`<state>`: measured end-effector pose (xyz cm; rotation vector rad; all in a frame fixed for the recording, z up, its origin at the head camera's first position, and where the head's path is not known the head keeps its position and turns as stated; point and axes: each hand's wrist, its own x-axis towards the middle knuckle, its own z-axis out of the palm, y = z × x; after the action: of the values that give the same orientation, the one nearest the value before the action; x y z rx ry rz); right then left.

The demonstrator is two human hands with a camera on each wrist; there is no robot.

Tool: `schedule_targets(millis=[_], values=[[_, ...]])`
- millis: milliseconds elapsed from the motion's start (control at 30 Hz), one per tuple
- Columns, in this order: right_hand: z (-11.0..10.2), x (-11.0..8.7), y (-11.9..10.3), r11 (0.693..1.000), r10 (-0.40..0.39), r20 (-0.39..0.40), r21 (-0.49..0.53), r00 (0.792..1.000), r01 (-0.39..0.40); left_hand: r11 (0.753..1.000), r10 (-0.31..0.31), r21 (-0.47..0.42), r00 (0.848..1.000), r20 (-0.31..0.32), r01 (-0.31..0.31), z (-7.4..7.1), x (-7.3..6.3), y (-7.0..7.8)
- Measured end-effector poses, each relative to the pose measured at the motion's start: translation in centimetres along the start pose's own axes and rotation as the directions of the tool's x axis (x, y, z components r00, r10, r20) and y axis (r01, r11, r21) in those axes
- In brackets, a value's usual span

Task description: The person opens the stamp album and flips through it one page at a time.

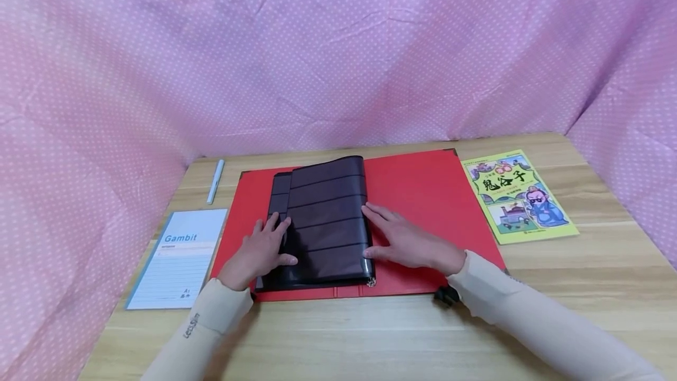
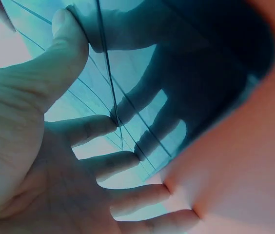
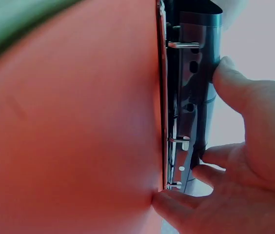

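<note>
A red ring binder (image 1: 418, 193) lies spread out with black pocket pages (image 1: 328, 216) curved over toward its left cover. My left hand (image 1: 259, 251) rests at the left side of these pages, fingers spread and thumb on the glossy surface. In the left wrist view the page (image 2: 127, 87) mirrors the fingers. My right hand (image 1: 407, 240) touches the bent right edge of the pages with thumb and fingertips, above the spine. Metal rings (image 3: 179, 141) pass through the punched holes in the right wrist view, beside the right hand (image 3: 245, 161).
Left of the binder lie a light blue notebook (image 1: 177, 263) and a pale blue pen (image 1: 215, 181). A yellow comic-style book (image 1: 520, 196) lies to the right. All are on a wooden table (image 1: 338, 340) with a pink dotted cloth (image 1: 338, 57) hanging behind.
</note>
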<state>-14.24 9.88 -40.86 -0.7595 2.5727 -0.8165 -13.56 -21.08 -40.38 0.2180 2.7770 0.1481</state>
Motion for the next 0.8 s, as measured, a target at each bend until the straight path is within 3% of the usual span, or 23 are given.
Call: schedule_targets(millis=[333,567,800], values=[[0.7,0.7,-0.9,0.997,0.051,-0.046,-0.049,0.998,-0.054,0.999,0.029,-0.024,0.999,-0.031,-0.030,0.1,-0.4,-1.1],[1.1,1.3,-2.0,0.993,0.023,-0.026,-0.112,0.999,-0.025,0.999,0.047,-0.020,0.995,-0.089,-0.049,-0.1,-0.7,-1.7],[1.1,1.4,-2.3,0.988,0.038,-0.017,-0.147,0.999,-0.040,0.994,0.108,-0.001,0.992,-0.060,-0.108,-0.4,-0.7,-2.1]])
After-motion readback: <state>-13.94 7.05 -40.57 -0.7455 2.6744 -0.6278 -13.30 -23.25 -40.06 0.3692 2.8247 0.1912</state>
